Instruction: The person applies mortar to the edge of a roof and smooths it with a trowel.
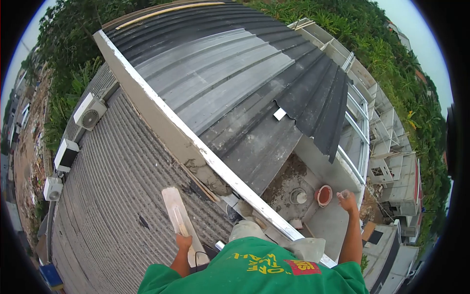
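Note:
My left hand (183,241) is closed around the handle of a long, pale plastering float (175,208), which points forward over the corrugated roof. To the right, my right hand (346,200) is raised with its fingers curled and whitish smears on them. What it holds, if anything, is too small to make out. Beside it and lower down, an orange-red bucket (323,196) stands in a recess behind the wall. A white round container or pipe end (297,196) is on the recess's dirty floor. I straddle a white-topped wall (215,164).
Grey corrugated roofing (117,181) slopes on the left, with an air-conditioner unit (90,111) and others at its far edge. Dark metal sheets (245,132) cover the other side, carrying a small white piece (279,114). A white metal frame (355,122) and unfinished walls lie right.

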Motion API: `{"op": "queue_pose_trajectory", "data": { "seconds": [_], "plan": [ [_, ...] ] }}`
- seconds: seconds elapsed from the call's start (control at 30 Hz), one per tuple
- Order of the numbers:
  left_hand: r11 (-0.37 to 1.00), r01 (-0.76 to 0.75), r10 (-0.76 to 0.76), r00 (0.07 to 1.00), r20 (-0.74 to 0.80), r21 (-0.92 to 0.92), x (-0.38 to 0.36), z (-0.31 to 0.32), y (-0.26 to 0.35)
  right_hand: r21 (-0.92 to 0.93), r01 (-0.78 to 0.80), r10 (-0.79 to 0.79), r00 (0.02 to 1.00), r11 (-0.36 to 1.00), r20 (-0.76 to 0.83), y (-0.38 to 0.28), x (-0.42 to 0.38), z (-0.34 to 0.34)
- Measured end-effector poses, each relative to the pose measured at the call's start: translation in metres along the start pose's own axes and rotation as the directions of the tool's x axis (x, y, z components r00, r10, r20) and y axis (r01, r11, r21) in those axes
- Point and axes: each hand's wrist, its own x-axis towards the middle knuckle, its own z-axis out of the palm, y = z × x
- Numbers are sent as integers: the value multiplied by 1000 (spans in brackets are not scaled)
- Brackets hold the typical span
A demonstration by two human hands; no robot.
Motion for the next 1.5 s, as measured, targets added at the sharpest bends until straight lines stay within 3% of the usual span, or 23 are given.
{"op": "queue_pose_trajectory", "data": {
  "seconds": [0.1,0.2,0.23,0.3,0.37,0.4,0.43,0.47,0.53,0.57,0.67,0.87,0.93,0.97,1.0,1.07,1.13,1.2,1.27,1.3,1.4,1.47,1.5],
  "plan": [
    [996,-11,11,1000,1,-90,3,-24,10,145,-107,143,955,984,-261,24,-3,-45],
    [986,-53,55,998,6,-155,17,-49,23,-248,-216,54,845,944,-531,137,-51,-71],
    [977,-107,110,994,6,-187,28,-60,29,-321,-209,-7,828,924,-561,163,-81,-71],
    [974,-144,148,989,15,-173,50,-82,42,-176,-390,297,868,904,-397,177,-149,-61],
    [987,-110,112,994,5,-120,42,-109,85,-37,-474,423,815,880,-396,248,-204,-4],
    [987,-119,121,993,9,-110,50,-113,83,-536,-183,3,948,824,-319,332,-232,39],
    [956,-181,192,981,25,-232,70,-112,78,-246,-415,424,905,876,-19,320,-252,68],
    [903,-233,261,965,31,-360,81,-106,72,-70,-709,710,686,701,159,238,-274,82],
    [880,-235,277,960,43,-413,68,-107,84,-79,-743,647,520,665,558,288,-299,171],
    [860,-238,292,955,52,-451,60,-106,84,-97,-681,621,588,726,518,206,-314,159],
    [937,-282,294,955,29,-206,36,-89,81,-103,-409,389,716,907,579,193,-286,209],
    [953,84,-12,970,241,-290,-46,-58,14,-169,153,-26,812,974,583,167,-110,225],
    [937,165,-110,976,190,-307,-87,-61,0,-297,51,119,843,953,525,81,-29,201],
    [941,182,-133,974,181,-286,-101,-72,-3,-116,-262,285,834,958,472,13,-4,175],
    [955,172,-136,978,157,-243,-110,-80,1,166,-339,278,910,926,309,-14,26,178],
    [965,166,-141,981,129,-205,-107,-84,27,188,-132,62,939,973,337,-132,62,141],
    [989,55,-47,997,60,-138,-86,-96,72,113,53,-84,952,992,295,-190,83,165],
    [996,-32,32,999,-2,-88,-42,-96,139,-289,65,13,965,955,263,-225,111,207],
    [976,-202,200,979,-36,-79,20,-95,235,-32,86,-71,942,996,327,-258,181,201],
    [969,-244,240,968,-71,-45,48,-95,312,83,84,-109,919,993,378,-271,237,191],
    [808,-588,589,807,-39,37,164,-108,562,-158,178,-162,980,971,114,-288,456,162],
    [666,-724,732,680,29,180,187,-146,764,-440,252,-201,966,862,160,-306,586,64],
    [591,-766,788,616,25,254,177,-167,855,-445,327,-362,932,834,7,-288,639,15]
  ]
}}
